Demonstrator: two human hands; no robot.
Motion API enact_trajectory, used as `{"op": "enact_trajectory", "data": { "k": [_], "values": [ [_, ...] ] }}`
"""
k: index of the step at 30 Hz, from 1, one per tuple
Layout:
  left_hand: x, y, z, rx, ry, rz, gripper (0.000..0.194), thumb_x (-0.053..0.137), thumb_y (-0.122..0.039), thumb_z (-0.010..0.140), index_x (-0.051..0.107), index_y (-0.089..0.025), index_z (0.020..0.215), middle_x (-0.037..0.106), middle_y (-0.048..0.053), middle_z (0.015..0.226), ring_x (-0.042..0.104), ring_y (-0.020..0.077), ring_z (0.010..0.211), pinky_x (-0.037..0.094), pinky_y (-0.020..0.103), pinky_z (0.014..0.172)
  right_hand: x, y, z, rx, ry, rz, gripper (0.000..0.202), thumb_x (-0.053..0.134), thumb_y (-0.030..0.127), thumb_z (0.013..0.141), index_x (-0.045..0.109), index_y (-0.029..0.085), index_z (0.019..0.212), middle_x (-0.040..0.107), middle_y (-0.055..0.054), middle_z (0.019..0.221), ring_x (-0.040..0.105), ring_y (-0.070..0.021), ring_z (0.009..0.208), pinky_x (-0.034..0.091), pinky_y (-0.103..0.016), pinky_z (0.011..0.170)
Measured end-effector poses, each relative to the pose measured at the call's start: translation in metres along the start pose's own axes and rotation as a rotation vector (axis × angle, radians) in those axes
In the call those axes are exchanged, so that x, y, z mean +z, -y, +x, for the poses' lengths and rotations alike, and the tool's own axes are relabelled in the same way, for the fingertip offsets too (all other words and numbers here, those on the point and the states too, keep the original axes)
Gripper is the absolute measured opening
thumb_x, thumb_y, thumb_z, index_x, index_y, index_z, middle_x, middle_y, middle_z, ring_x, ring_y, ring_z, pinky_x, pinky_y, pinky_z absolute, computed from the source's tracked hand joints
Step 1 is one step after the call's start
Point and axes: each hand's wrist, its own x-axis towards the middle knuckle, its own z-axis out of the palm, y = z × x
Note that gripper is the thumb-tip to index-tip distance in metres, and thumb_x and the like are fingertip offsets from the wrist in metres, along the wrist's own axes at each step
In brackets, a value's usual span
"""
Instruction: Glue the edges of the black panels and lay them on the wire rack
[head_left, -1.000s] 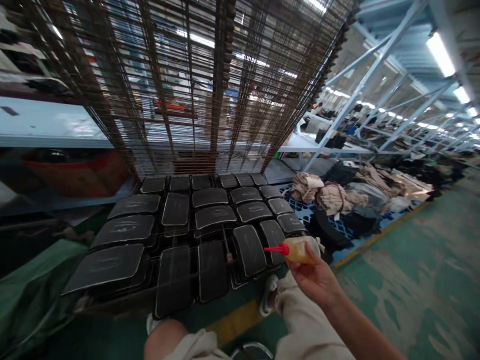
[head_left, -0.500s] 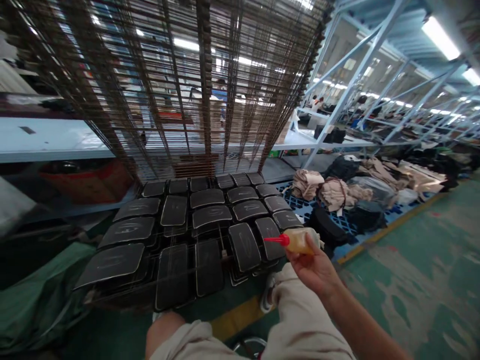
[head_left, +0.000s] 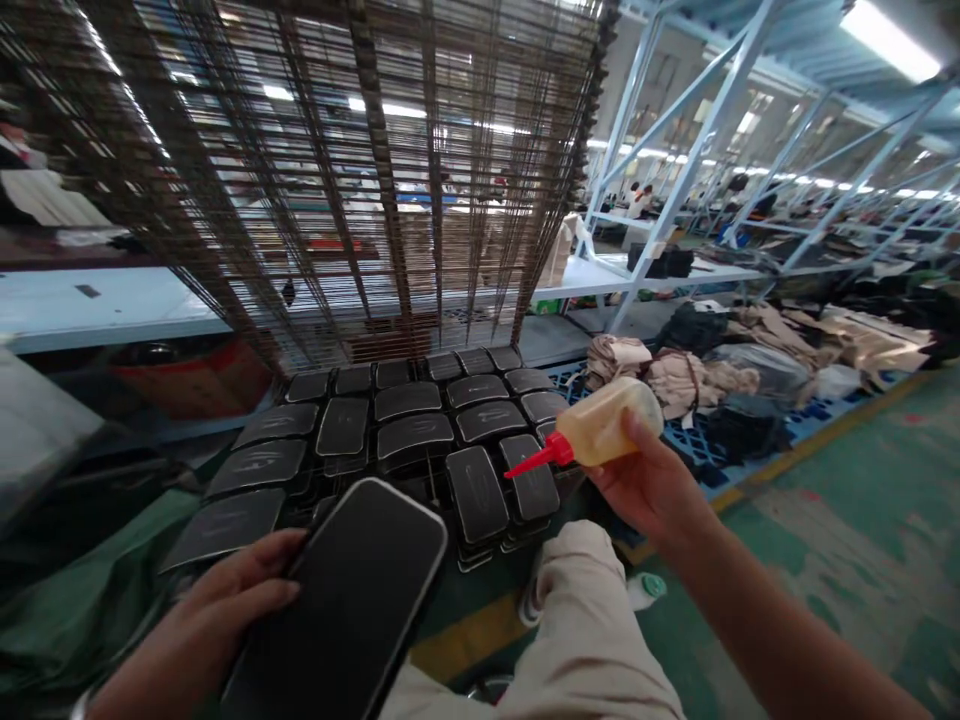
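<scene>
My left hand (head_left: 236,590) grips a black panel (head_left: 349,605) with rounded corners and a pale edge by its left side, thumb on top. The panel is tilted in front of my lap. In my right hand (head_left: 652,475) is a squeeze bottle (head_left: 600,425) of yellowish liquid. Its red nozzle (head_left: 536,458) points left and down, apart from the held panel. Beyond both hands, similar black panels (head_left: 414,435) lie in rows on a wire rack, several with glossy squiggles on their faces.
A tall wire-mesh rack section (head_left: 375,180) leans up behind the panels. Beige fabric bundles (head_left: 675,380) lie on a blue pallet at right. Green sheeting (head_left: 97,590) is at left. A white bottle with a green cap (head_left: 646,590) stands on the floor near my leg.
My left hand has come into view, holding a black panel taken from the front of the rack. My right hand has raised the bottle nearer, its nozzle now angled further down.
</scene>
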Motion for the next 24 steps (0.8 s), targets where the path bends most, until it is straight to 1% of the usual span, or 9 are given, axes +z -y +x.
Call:
{"op": "enact_trajectory", "data": {
  "k": [1, 2, 4, 6, 8, 13, 16, 21, 24],
  "values": [
    [0.011, -0.004, 0.008, 0.028, 0.033, -0.099, 0.027, 0.067, -0.033, 0.078, 0.069, -0.025, 0.104, 0.076, -0.002, 0.100, 0.069, 0.0277, 0.100, 0.054, 0.037, 0.089, 0.005, 0.006, -0.002, -0.014, 0.071, -0.043, 0.059, 0.095, 0.030, 0.062, 0.066, 0.018, 0.112, 0.078, -0.008, 0.095, 0.076, -0.0242, 0.078, 0.063, -0.025, 0.053],
    [0.022, -0.010, 0.014, 0.051, 0.085, -0.189, 0.028, 0.067, -0.027, 0.074, 0.070, -0.025, 0.101, 0.077, -0.002, 0.097, 0.070, 0.0268, 0.096, 0.054, 0.036, 0.087, 0.008, 0.011, -0.004, -0.028, 0.137, -0.084, 0.060, 0.095, 0.032, 0.062, 0.066, 0.019, 0.113, 0.078, -0.008, 0.097, 0.076, -0.0250, 0.080, 0.061, -0.024, 0.051],
    [0.044, -0.025, 0.021, 0.073, 0.217, -0.271, 0.029, 0.065, -0.017, 0.069, 0.071, -0.021, 0.097, 0.078, 0.001, 0.094, 0.071, 0.0244, 0.088, 0.053, 0.034, 0.081, 0.012, 0.019, -0.008, -0.049, 0.240, -0.155, 0.055, 0.093, 0.036, 0.066, 0.067, 0.020, 0.113, 0.078, -0.008, 0.100, 0.075, -0.0260, 0.083, 0.058, -0.023, 0.046],
    [0.060, -0.041, 0.023, 0.071, 0.317, -0.228, 0.028, 0.063, -0.012, 0.067, 0.072, -0.019, 0.093, 0.078, 0.002, 0.090, 0.069, 0.0209, 0.081, 0.052, 0.031, 0.075, 0.011, 0.024, -0.010, -0.055, 0.303, -0.203, 0.051, 0.090, 0.038, 0.070, 0.068, 0.022, 0.113, 0.078, -0.007, 0.102, 0.075, -0.0259, 0.084, 0.057, -0.022, 0.045],
    [0.069, -0.055, 0.022, 0.062, 0.357, -0.163, 0.030, 0.060, -0.010, 0.066, 0.073, -0.017, 0.091, 0.077, 0.001, 0.089, 0.067, 0.0183, 0.078, 0.049, 0.028, 0.071, 0.007, 0.027, -0.011, -0.041, 0.350, -0.243, 0.047, 0.088, 0.040, 0.073, 0.069, 0.022, 0.113, 0.078, -0.007, 0.100, 0.075, -0.0250, 0.081, 0.057, -0.022, 0.046],
    [0.075, -0.071, 0.019, 0.025, 0.392, -0.055, 0.031, 0.059, -0.009, 0.061, 0.073, -0.018, 0.088, 0.077, -0.001, 0.088, 0.065, 0.0169, 0.078, 0.047, 0.025, 0.069, -0.003, 0.025, -0.009, -0.009, 0.394, -0.292, 0.041, 0.086, 0.041, 0.075, 0.072, 0.020, 0.108, 0.078, -0.008, 0.094, 0.074, -0.0251, 0.081, 0.056, -0.021, 0.046],
    [0.077, -0.077, 0.018, 0.006, 0.416, -0.019, 0.030, 0.059, -0.012, 0.060, 0.074, -0.019, 0.085, 0.077, -0.002, 0.086, 0.065, 0.0172, 0.077, 0.046, 0.025, 0.069, -0.005, 0.024, -0.010, 0.004, 0.418, -0.305, 0.043, 0.085, 0.041, 0.076, 0.072, 0.021, 0.111, 0.077, -0.009, 0.095, 0.074, -0.0262, 0.083, 0.055, -0.022, 0.046],
    [0.077, -0.077, 0.017, -0.019, 0.421, 0.013, 0.032, 0.058, -0.014, 0.060, 0.074, -0.022, 0.086, 0.077, -0.003, 0.088, 0.065, 0.0190, 0.080, 0.048, 0.026, 0.070, -0.008, 0.025, -0.012, 0.015, 0.419, -0.336, 0.051, 0.085, 0.042, 0.075, 0.068, 0.023, 0.120, 0.077, -0.009, 0.101, 0.074, -0.0276, 0.085, 0.055, -0.024, 0.047],
    [0.076, -0.076, 0.017, -0.017, 0.435, 0.030, 0.031, 0.058, -0.014, 0.060, 0.074, -0.022, 0.086, 0.076, -0.003, 0.087, 0.065, 0.0181, 0.078, 0.047, 0.025, 0.068, -0.010, 0.025, -0.011, 0.019, 0.433, -0.355, 0.053, 0.084, 0.043, 0.076, 0.067, 0.023, 0.122, 0.077, -0.010, 0.105, 0.074, -0.0283, 0.087, 0.055, -0.025, 0.048]
  ]
}}
